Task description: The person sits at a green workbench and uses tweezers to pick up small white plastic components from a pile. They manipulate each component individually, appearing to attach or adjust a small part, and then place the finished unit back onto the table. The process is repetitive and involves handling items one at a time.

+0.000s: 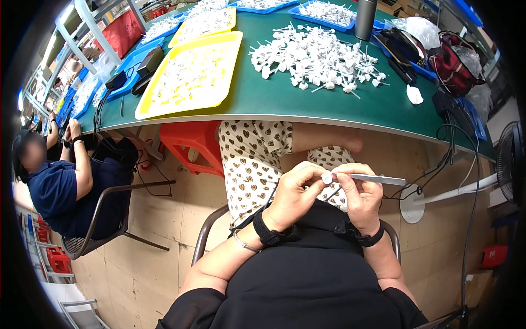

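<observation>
Over my lap, my left hand (pixel 298 193) pinches a small white plastic piece (pixel 327 177) between thumb and fingertips. Close beside it, my right hand (pixel 361 198) is closed on a flat metal blade-like tool (pixel 379 179) that points out to the right. The tool's inner end is hidden by my fingers, right by the white piece, and I cannot tell whether the two touch. On the green table ahead lies a loose heap of small white plastic parts with thin stems (pixel 320 57).
A yellow tray (pixel 230 82) of small parts stands at the table's front left, with more trays behind. A dark bottle (pixel 365 19), bags (pixel 457 63) and cables (pixel 452 123) are at the right. A co-worker (pixel 82 181) sits at far left; a fan (pixel 509 162) stands right.
</observation>
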`<action>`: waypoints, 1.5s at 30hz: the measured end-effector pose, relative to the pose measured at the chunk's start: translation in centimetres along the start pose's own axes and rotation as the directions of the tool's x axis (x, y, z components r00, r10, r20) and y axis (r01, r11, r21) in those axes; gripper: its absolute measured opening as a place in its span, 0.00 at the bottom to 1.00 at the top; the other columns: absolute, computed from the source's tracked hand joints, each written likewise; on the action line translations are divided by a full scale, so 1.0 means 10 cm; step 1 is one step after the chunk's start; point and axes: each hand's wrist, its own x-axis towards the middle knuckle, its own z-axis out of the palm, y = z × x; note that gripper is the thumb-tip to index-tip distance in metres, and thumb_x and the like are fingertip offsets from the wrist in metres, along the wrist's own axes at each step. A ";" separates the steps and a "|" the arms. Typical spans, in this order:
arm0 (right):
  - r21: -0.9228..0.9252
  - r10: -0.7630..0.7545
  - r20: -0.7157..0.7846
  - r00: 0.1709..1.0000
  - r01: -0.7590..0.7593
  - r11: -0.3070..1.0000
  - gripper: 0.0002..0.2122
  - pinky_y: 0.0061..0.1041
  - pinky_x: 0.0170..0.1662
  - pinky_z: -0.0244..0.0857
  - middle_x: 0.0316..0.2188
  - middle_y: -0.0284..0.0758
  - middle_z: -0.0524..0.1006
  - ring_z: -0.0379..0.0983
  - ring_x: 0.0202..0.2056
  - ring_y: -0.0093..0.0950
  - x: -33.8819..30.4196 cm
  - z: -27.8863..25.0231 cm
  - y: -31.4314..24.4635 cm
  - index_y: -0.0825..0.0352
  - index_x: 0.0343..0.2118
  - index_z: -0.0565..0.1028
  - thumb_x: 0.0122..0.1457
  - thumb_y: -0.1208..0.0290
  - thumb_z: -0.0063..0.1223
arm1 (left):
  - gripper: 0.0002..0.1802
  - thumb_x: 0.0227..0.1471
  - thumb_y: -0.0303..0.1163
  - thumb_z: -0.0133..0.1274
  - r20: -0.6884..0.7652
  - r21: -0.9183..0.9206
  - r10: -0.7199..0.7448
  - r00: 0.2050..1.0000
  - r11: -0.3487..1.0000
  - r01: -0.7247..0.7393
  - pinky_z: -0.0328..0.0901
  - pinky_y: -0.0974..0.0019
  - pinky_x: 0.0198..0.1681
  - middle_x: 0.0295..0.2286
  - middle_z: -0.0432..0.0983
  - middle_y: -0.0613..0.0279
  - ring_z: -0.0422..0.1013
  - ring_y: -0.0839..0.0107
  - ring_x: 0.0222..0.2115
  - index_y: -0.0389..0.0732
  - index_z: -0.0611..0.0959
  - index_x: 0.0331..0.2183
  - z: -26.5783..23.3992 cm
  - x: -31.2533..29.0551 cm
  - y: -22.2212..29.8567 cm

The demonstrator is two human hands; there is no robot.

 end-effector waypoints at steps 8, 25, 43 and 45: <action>-0.027 -0.053 0.020 0.998 0.053 0.998 0.03 0.21 0.35 0.72 0.34 0.36 0.81 0.77 0.32 0.21 0.00 -0.02 0.01 0.72 0.39 0.79 0.63 0.82 0.59 | 0.05 0.59 0.23 0.60 0.014 0.002 -0.017 1.000 1.000 0.017 0.72 0.73 0.38 0.34 0.78 0.64 0.76 0.78 0.34 0.33 0.84 0.39 -0.01 -0.01 -0.02; -0.324 -0.202 0.119 0.972 0.230 0.917 0.04 0.27 0.33 0.72 0.31 0.37 0.81 0.80 0.30 0.31 0.07 0.00 -0.10 0.68 0.37 0.78 0.60 0.80 0.60 | 0.07 0.56 0.19 0.61 -0.046 -0.023 -0.026 0.999 0.999 0.025 0.73 0.72 0.36 0.34 0.78 0.61 0.78 0.74 0.33 0.34 0.84 0.38 0.03 -0.03 -0.04; 0.132 0.112 0.064 0.992 -0.120 0.984 0.05 0.20 0.42 0.72 0.37 0.35 0.82 0.78 0.37 0.19 0.02 -0.04 -0.07 0.73 0.42 0.78 0.65 0.81 0.58 | 0.05 0.57 0.18 0.60 -0.006 -0.014 0.030 1.000 0.999 -0.030 0.73 0.72 0.39 0.37 0.79 0.62 0.76 0.76 0.36 0.34 0.84 0.38 -0.02 0.01 -0.05; 0.087 0.107 0.060 0.992 -0.112 0.990 0.05 0.20 0.41 0.72 0.37 0.34 0.82 0.78 0.37 0.19 0.02 -0.04 -0.07 0.72 0.41 0.78 0.65 0.80 0.58 | 0.05 0.57 0.18 0.60 -0.005 -0.016 0.026 1.000 1.000 -0.026 0.73 0.72 0.39 0.37 0.79 0.62 0.76 0.76 0.36 0.34 0.84 0.38 -0.02 0.01 -0.05</action>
